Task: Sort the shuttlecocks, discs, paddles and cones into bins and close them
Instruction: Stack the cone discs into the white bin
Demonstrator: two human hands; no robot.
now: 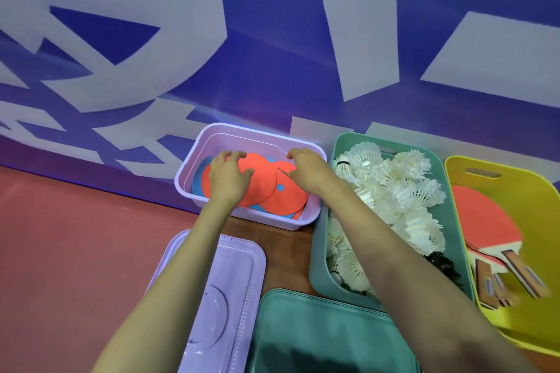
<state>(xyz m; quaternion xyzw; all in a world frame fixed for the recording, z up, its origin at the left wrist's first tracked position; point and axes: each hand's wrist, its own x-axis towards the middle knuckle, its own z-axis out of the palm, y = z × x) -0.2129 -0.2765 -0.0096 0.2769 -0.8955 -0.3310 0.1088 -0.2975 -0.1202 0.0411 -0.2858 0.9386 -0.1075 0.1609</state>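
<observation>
So the discs [263, 191] are all found in the lilac bin [266, 220], laid flat and face up, orange ones overlapped on a few blue ones, with the pile spread along the bin's long axis, which is run roughly left to right against the blue banner [272, 39]. The left hand [228, 175] is laid on the top orange disc with fingers spread, nothing really clamped. The right hand [306, 172] is reached over the right side of the pile with fingers curled down at the far edge; whether a disc is actually pinched can't be told. Next door, the teal bin [318, 251] is set with its long axis running away from the camera and is packed with white shuttlecocks [394, 191] pointed every which way. In the yellow bin [530, 221] the paddles [485, 221] are laid flat, red faces at the far end, handles pointed back toward the camera. A lilac lid [230, 281] and a teal lid [318, 336] are left lying flat in front, off their bins.
</observation>
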